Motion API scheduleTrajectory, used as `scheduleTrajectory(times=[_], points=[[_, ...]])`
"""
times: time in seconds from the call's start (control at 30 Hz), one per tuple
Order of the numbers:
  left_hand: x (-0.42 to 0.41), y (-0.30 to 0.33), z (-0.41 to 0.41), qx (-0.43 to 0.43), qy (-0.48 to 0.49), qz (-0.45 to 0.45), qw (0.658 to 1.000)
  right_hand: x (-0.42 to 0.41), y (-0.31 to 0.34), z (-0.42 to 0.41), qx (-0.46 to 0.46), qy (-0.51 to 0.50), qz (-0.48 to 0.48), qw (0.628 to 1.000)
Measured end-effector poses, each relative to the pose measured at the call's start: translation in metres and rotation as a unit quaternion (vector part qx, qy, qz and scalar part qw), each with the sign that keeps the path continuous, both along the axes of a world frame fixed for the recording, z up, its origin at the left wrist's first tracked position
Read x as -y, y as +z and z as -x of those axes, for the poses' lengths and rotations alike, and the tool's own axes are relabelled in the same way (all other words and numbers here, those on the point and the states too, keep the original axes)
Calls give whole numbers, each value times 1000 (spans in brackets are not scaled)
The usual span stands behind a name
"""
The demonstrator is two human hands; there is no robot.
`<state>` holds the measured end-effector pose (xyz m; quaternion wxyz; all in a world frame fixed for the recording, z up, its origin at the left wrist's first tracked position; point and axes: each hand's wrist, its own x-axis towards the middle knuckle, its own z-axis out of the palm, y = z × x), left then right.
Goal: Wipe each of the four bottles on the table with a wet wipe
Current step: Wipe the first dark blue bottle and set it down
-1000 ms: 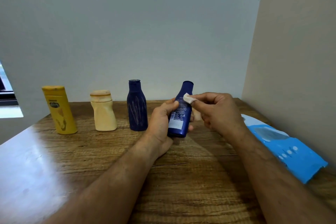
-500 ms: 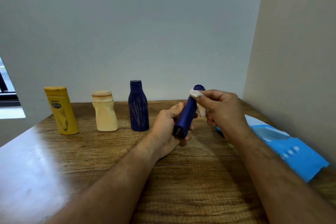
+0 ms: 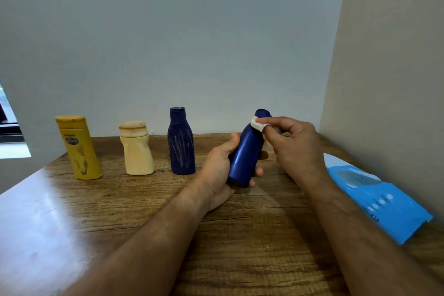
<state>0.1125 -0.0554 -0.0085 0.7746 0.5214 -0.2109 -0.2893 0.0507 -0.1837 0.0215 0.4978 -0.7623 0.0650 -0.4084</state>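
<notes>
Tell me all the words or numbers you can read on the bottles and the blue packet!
No text can be read here.
Yellow bottle: a dark oval logo, too blurred to read.
Blue wipes packet: white dots and a tiny round mark, no readable words.
Standing dark blue bottle: only pale scratches.
Blue bottle in the left hand: plain side showing.
Cream bottle: no print visible.

Mustard-yellow bottle (image 3: pixel 79 149) far left, cream bottle (image 3: pixel 137 149), dark blue bottle (image 3: pixel 181 144) with pale scratch marks, plain blue bottle (image 3: pixel 246 154), white wipe (image 3: pixel 258 125), bright blue packet (image 3: pixel 382 202) right, brown wood-grain table (image 3: pixel 240 247).
</notes>
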Motion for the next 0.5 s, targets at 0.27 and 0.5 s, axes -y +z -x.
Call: scheduleTrajectory(times=[0.27, 0.5], points=[[0, -1, -5, 7, 46, 17, 999, -3, -2, 4, -50, 114, 23, 992], [-1, 1, -2, 52, 17, -19, 998, 9, -6, -6, 43, -28, 35, 998]])
